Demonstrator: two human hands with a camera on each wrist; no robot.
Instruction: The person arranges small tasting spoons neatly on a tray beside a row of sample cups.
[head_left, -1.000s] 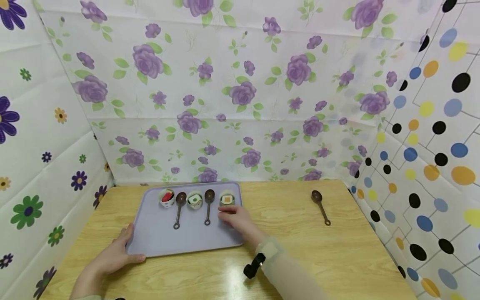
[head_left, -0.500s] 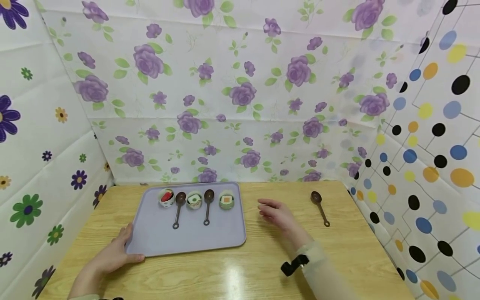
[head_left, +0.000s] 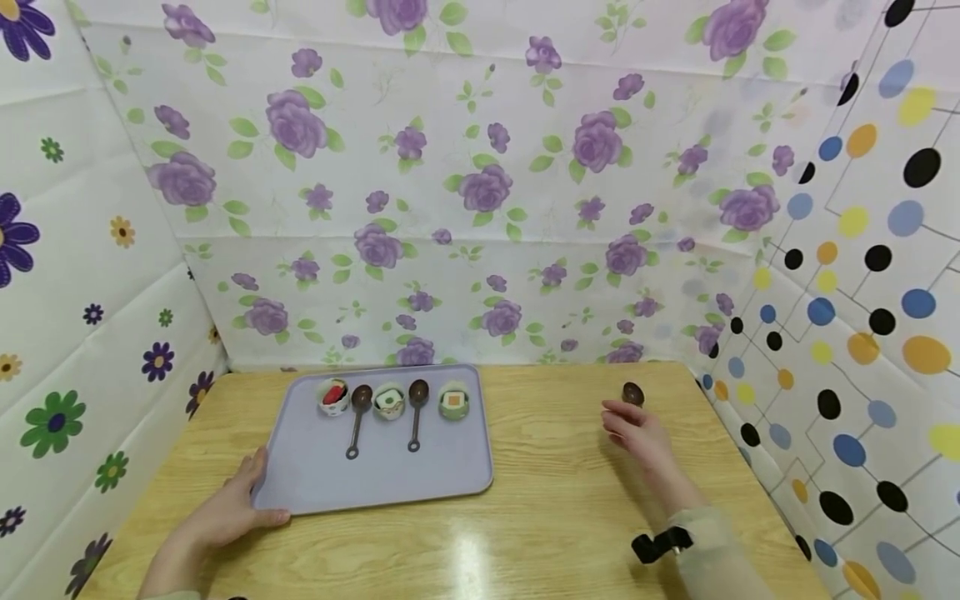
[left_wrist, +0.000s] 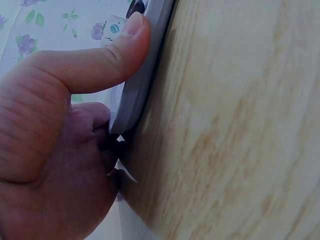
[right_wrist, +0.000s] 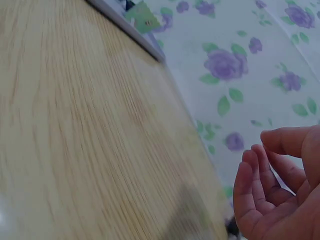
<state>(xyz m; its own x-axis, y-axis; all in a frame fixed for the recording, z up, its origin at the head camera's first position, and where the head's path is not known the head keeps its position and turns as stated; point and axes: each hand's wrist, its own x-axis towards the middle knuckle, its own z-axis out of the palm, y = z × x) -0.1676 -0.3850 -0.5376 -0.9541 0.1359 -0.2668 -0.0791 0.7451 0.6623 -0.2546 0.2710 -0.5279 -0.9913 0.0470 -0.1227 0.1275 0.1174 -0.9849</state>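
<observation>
My left hand (head_left: 228, 508) holds the near left corner of a lilac tray (head_left: 442, 471), thumb along the front edge and fingers at the left side. In a row on the tray are a small cup (head_left: 335, 407) with red contents, a brown spoon (head_left: 356, 429), a cup (head_left: 389, 411) with a white-and-green piece, another brown spoon (head_left: 415, 425) and a green cup (head_left: 453, 411) with an orange-and-white piece. My right hand (head_left: 645, 443), loosely curved with nothing in it, hovers over a third spoon (head_left: 633, 392); only that spoon's bowl shows, its handle hidden behind the hand.
The wooden table (head_left: 547, 500) reaches back to a floral cloth wall (head_left: 480, 275). A flowered side wall (head_left: 112, 350) stands at the left, a dotted one (head_left: 847, 350) at the right. A black wrist camera (head_left: 656, 546) sits on my right wrist.
My right hand has left the green cup at the tray's right end and travelled right to the third spoon. The left hand and tray stay in place.
</observation>
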